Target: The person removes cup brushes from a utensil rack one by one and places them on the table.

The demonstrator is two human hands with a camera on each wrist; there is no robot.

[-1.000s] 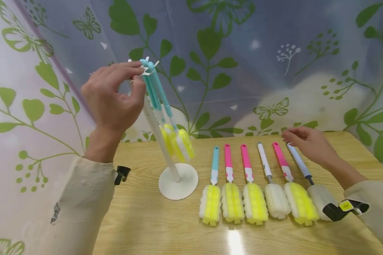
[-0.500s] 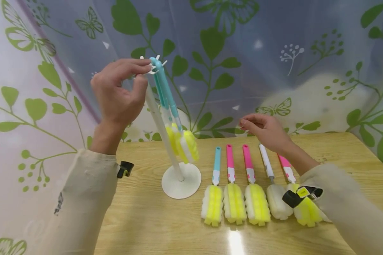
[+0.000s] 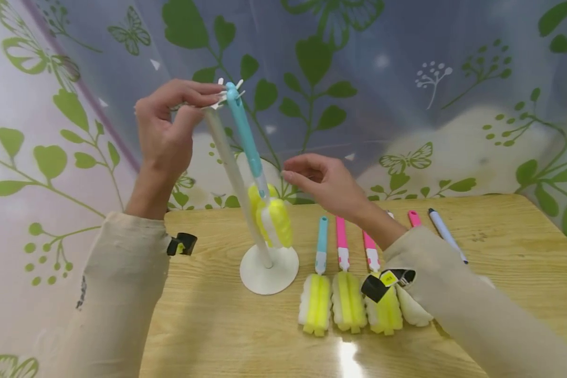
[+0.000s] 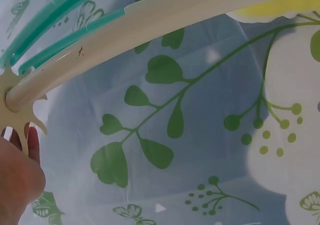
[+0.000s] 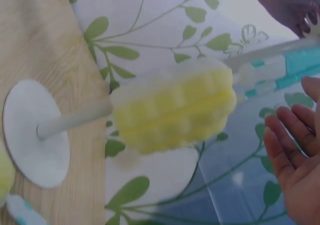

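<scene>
At the top of a white hanging stand [image 3: 269, 278], my left hand [image 3: 163, 123] pinches one prong of the pronged crown [image 4: 12, 92] between thumb and finger. Two sponge cup brushes hang from the prongs; the front one has a teal handle [image 3: 245, 131] and a yellow-and-white head [image 5: 175, 107]. It largely overlaps the other brush in the head view. My right hand [image 3: 333, 184] is to the right of the hanging brushes, palm toward them. Its fingers [image 5: 295, 140] are loosely bent and hold nothing, close beside the teal handles in the right wrist view.
A row of cup brushes lies on the wooden table [image 3: 198, 315]: a teal-handled brush [image 3: 320, 247] at its left end, then pink-handled ones [image 3: 342, 247]. My right sleeve partly covers the row; a pale blue handle [image 3: 446, 233] shows beyond it. A leaf-patterned curtain [image 3: 382, 105] hangs behind.
My right hand has moved left from over the row's right end to beside the hanging brushes. The left hand stays at the crown; the hanging brushes now overlap more in the head view.
</scene>
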